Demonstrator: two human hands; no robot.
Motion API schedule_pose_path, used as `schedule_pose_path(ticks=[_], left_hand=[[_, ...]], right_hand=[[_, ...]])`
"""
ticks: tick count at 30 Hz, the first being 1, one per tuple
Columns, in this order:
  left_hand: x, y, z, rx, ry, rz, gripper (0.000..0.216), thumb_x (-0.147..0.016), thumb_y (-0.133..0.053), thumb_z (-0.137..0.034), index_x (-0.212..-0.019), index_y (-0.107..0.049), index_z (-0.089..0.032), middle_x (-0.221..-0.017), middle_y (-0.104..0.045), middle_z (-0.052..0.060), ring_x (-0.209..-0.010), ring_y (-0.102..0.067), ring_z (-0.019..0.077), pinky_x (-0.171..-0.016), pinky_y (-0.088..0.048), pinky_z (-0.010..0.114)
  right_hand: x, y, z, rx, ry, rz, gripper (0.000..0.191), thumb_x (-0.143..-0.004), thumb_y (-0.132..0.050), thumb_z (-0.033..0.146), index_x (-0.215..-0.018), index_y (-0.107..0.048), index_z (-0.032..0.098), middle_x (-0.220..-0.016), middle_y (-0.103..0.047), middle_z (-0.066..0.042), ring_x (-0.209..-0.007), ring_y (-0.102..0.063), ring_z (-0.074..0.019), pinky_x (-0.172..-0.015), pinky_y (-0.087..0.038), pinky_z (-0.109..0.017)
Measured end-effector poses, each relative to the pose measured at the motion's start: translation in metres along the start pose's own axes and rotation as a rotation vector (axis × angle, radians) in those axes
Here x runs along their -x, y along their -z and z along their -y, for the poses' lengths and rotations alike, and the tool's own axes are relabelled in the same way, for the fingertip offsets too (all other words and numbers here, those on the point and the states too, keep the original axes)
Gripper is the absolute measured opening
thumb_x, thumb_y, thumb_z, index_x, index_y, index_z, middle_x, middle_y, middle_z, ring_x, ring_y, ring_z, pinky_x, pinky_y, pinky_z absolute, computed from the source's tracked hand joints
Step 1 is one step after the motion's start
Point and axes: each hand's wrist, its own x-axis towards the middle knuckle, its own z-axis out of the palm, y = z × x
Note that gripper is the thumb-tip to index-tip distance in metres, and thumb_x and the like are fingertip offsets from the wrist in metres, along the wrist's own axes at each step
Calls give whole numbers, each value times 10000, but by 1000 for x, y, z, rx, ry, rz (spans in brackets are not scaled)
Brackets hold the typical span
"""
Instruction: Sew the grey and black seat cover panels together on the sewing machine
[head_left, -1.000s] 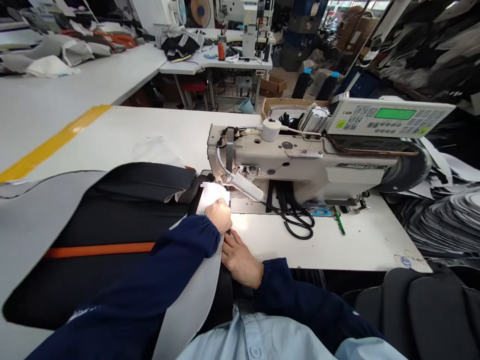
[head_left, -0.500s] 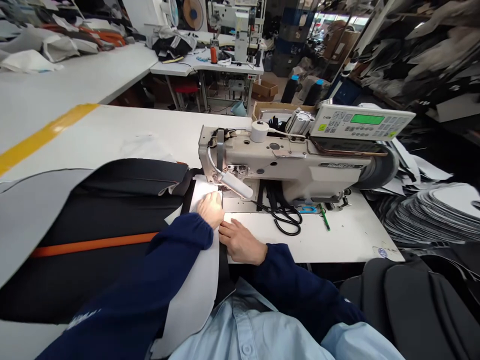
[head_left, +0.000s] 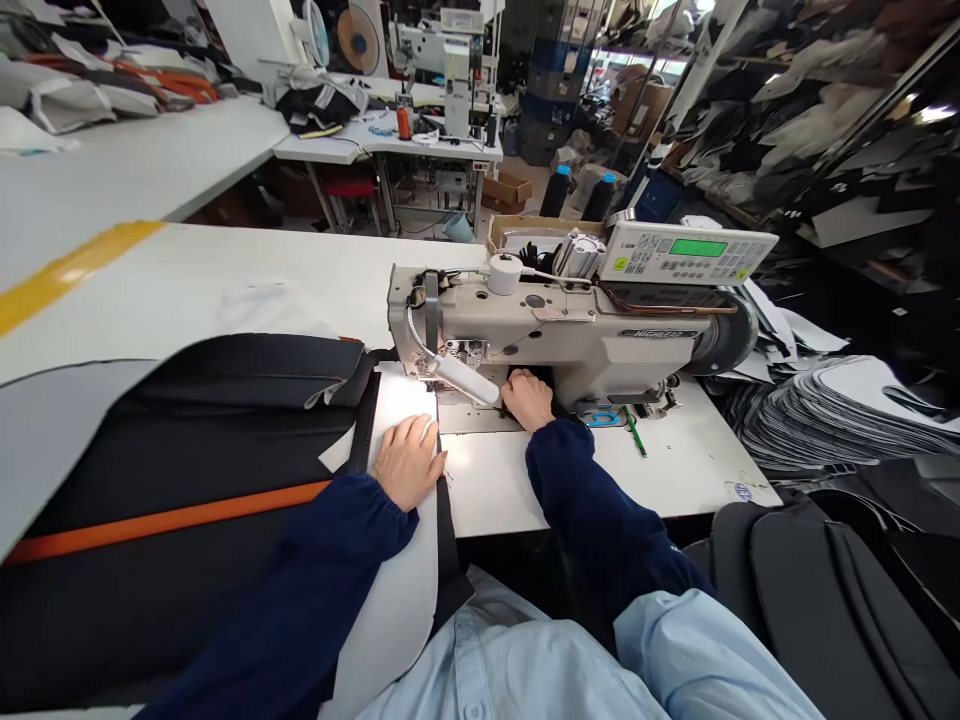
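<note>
My left hand [head_left: 409,462] lies flat with its fingers stretched out on a pale grey-white panel [head_left: 409,570], just in front of the sewing machine's needle area. The panel is backed by black material and joins a large black padded piece [head_left: 225,440] with an orange strip [head_left: 180,510]. Under the arm of the sewing machine [head_left: 555,320], my right hand [head_left: 529,400] is closed, its fingers curled beside black material. What it grips, if anything, is hidden. A white lamp [head_left: 469,380] lights the sewing spot.
Right of my right hand lie a blue clip-like thing [head_left: 602,419] and a green pen-like tool [head_left: 635,432]. A control panel [head_left: 686,252] tops the machine. Stacked grey cut pieces [head_left: 862,420] stand at the right, with black padded pieces [head_left: 817,600] below.
My right hand has left the panel's edge and moved right and away from me, under the machine arm where black scissors lay. My left hand has slid back towards me and flattened.
</note>
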Motion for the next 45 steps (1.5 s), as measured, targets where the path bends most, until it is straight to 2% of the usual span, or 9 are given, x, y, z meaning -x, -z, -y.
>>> schedule_pose_path(ticks=[4, 11, 18, 23, 27, 32, 37, 41, 45], left_hand=[[2, -2, 1, 23, -22, -25, 385, -875, -482, -293, -1187, -592, -97, -1282, -561, 142, -1189, -476, 305, -935, -407, 447], [-3, -1, 5, 226, -33, 32, 317, -870, -459, -274, -1126, -601, -150, -1254, -569, 126, -1161, -500, 291, -924, -433, 436], [-38, -9, -27, 487, -107, 164, 371, -906, -377, -265, -1205, -536, -114, -1146, -566, 129, -1042, -558, 237, -943, -468, 374], [-47, -29, -26, 393, -145, 130, 224, -828, -427, -152, -921, -629, -129, -1003, -585, 122, -949, -569, 248, -875, -496, 381], [-50, -33, -18, 478, -150, 33, 319, -705, -376, -41, -886, -613, -156, -917, -618, 86, -898, -596, 206, -839, -502, 324], [-50, -23, -15, 577, -80, 36, 364, -738, -394, -213, -1036, -596, -156, -841, -648, 57, -776, -622, 197, -773, -510, 296], [-54, -17, -13, 608, 11, 84, 450, -745, -389, -359, -1095, -600, -171, -740, -647, 31, -675, -621, 203, -669, -505, 283], [-57, -10, -17, 640, 25, 208, 371, -729, -389, -437, -831, -653, -197, -772, -663, 33, -656, -608, 199, -633, -490, 287], [-60, -3, -22, 661, 55, 340, 352, -749, -398, -495, -644, -572, -208, -568, -534, -20, -535, -495, 151, -537, -403, 254]], right_hand=[[1, -1, -3, -59, 49, -90, 337, -992, -253, 227, -1131, -538, 114, -1108, -615, -148, -994, -608, -224, -789, -431, -288], [41, -13, 3, -128, 239, -60, 209, -967, -385, 219, -1013, -577, 151, -991, -641, -87, -847, -611, -190, -687, -418, -259], [84, -12, 8, -143, 447, -42, 308, -898, -422, 96, -1157, -581, 151, -1103, -607, -104, -967, -570, -211, -802, -460, -310], [104, 16, -57, 90, 172, 23, 322, -892, -360, 66, -1119, -589, 75, -1147, -565, -185, -1020, -535, -281, -874, -449, -384], [111, 23, -85, 192, 157, 176, 372, -810, -423, 13, -1160, -545, 43, -1086, -568, -205, -1000, -540, -308, -835, -457, -398], [121, 23, -89, 167, 213, 210, 322, -803, -510, 107, -1122, -551, 112, -1070, -587, -132, -984, -559, -247, -773, -466, -306], [180, 28, -134, 95, 223, 153, 215, -813, -496, 122, -1002, -593, 152, -995, -618, -87, -878, -593, -197, -712, -447, -274], [219, 35, -187, 29, -147, -65, 195, -856, -470, 161, -1007, -591, 173, -1001, -617, -67, -872, -599, -172, -745, -432, -261], [193, 50, -235, 97, -520, -49, 202, -868, -473, 188, -1026, -595, 156, -1014, -626, -100, -882, -601, -203, -718, -415, -280]])
